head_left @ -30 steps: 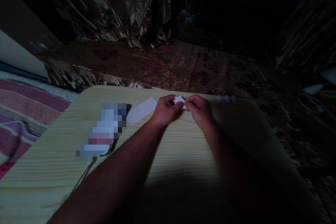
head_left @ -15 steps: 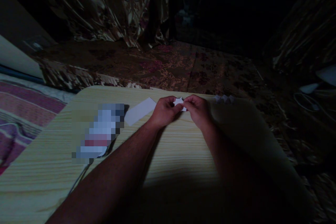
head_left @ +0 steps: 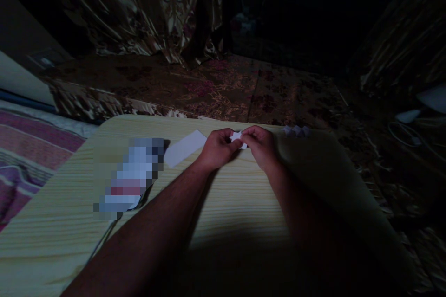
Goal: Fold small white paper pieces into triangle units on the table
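Note:
Between my two hands is a small white folded paper (head_left: 236, 135) with pointed edges, held just above the far part of the table. My left hand (head_left: 220, 148) pinches it from the left, thumb lying across its face. From the right, my right hand (head_left: 258, 143) grips the paper's edge between thumb and fingertips. Part of the paper is hidden behind the fingers. A flat white strip of paper (head_left: 184, 148) lies on the table just left of my left hand. To the right of my right hand, small folded paper pieces (head_left: 296, 131) sit in a row near the far edge.
The pale wood-grain table (head_left: 240, 204) has rounded corners. A blurred-out device (head_left: 130, 176) with a cable (head_left: 101, 240) lies at the left. Beyond the table stands a ledge with patterned cloth (head_left: 209, 86) under a curtain (head_left: 163, 9). Striped bedding (head_left: 31, 148) is at the left.
My right hand's fingertips have shifted slightly left over the paper, covering a bit more of it. Both hands keep their hold, and the whole view has drifted very slightly.

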Demonstrator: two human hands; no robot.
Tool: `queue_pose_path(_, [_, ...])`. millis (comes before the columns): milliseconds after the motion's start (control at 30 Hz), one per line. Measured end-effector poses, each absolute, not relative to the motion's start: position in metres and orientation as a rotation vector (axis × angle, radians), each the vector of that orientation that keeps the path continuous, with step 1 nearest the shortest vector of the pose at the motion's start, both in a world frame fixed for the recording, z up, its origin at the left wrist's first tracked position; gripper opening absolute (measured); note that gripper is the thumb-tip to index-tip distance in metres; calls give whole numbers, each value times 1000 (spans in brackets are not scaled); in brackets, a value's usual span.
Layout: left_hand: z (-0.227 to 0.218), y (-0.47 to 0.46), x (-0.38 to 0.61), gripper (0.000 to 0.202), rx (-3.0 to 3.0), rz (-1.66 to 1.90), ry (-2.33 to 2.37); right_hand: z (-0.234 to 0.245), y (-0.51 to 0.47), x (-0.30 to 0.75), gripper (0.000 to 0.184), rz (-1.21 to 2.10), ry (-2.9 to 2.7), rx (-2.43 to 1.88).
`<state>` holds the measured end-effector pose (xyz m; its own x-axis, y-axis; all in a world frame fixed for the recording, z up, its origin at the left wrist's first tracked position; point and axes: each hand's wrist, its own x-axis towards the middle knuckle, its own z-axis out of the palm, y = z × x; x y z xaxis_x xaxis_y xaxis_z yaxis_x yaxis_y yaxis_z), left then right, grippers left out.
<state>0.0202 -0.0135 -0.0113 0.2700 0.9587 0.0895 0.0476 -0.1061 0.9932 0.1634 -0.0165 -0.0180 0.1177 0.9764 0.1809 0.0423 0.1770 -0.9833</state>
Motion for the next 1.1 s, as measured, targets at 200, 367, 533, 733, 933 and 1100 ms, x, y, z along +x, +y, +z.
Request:
queue_pose_path(200, [-11, -14, 21, 29, 1466, 1046, 982, -17, -18, 164, 8, 970, -1234, -1144])
queue_pose_path(367, [-12, -14, 21, 24, 1485, 1032, 990, -19, -17, 165, 10, 972, -1264, -1179])
queue_pose_path(533, [-13, -14, 22, 19, 1568, 1063, 1034, -17, -18, 164, 12, 986, -1240, -1108])
queue_pose_path(733, [-13, -13, 24, 19, 1552, 1092, 1005, -16, -17, 163, 15, 964, -1240, -1084])
queue_pose_path(933, [-15, -10, 25, 38, 1313, 1187, 885, -17, -16, 165, 20, 971, -1145, -1084])
queue_pose_path(1100, [-16, -9, 24, 40, 1200, 1266, 915, -21, -13, 166, 18, 1005, -1150, -1103])
